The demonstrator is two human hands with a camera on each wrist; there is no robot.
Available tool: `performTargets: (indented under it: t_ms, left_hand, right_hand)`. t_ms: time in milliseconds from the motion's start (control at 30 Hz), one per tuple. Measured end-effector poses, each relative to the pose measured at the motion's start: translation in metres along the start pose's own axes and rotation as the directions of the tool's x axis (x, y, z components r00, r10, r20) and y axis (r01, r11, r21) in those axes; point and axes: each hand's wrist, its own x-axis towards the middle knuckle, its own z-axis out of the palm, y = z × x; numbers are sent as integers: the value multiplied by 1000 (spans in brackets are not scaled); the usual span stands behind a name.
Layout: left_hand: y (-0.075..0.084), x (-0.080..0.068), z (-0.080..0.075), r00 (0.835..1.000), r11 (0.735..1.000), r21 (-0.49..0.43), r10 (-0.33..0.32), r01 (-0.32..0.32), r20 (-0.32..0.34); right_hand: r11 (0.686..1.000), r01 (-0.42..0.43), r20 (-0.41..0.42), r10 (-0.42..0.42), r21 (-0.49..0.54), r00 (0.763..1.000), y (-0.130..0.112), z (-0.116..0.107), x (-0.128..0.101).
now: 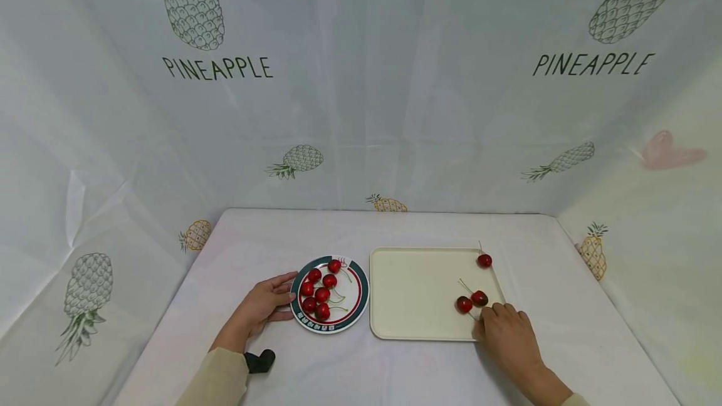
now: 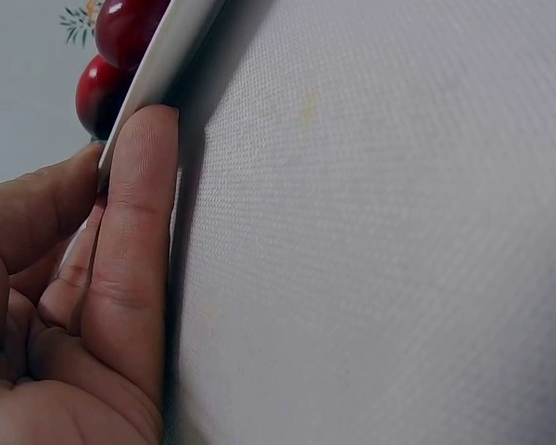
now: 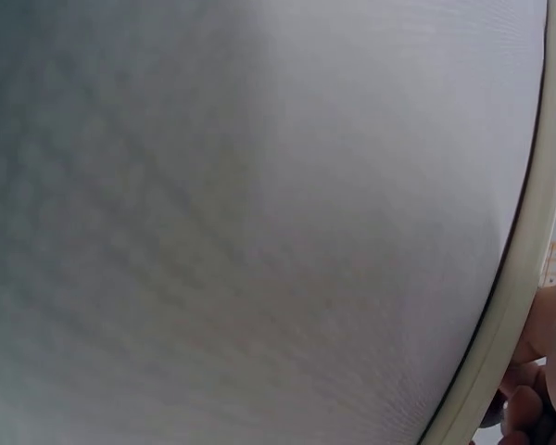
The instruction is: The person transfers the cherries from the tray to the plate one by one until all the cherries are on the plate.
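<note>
My left hand [image 1: 265, 301] holds the rim of a round plate [image 1: 351, 323] at its left side. In the left wrist view, a finger [image 2: 134, 222] lies along the plate's underside, with the thumb at the rim. Several red cherries [image 1: 322, 294] with stems sit on the plate. My right hand [image 1: 506, 335] is curled over the front right corner of a cream tray [image 1: 417, 293]. A cherry [image 1: 464, 304] lies just left of it, its stem reaching toward the fingertips; another cherry [image 1: 479, 297] touches it. I cannot tell whether the right fingers pinch anything.
A third cherry [image 1: 484, 260] lies by the tray's back right corner. Plate and tray stand side by side on a white-covered table [image 1: 372, 371]. Pineapple-printed sheets [image 1: 395, 99] hang behind it and at the sides. A black strap [image 1: 260, 361] shows at the left wrist.
</note>
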Motion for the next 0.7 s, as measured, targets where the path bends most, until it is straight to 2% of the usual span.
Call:
performTargets:
  t_ms: [133, 367, 567, 700]
  left_hand:
    - [0, 0, 0, 1000, 1000, 2, -1, 1, -3]
    - [0, 0, 0, 1000, 1000, 3, 1, -1, -5]
    - [0, -1, 1, 1000, 1000, 7, -2, 2, -12]
    - [0, -1, 0, 1000, 1000, 9, 4, -4, 14]
  right_hand:
    - [999, 40, -42, -40, 11, 998, 1, 1, 2]
    - [997, 75, -64, -74, 13, 995, -4, 2, 11]
    - [995, 97, -96, -94, 25, 991, -15, 2, 26]
    - [992, 124, -109, -120, 29, 987, -27, 1, 39]
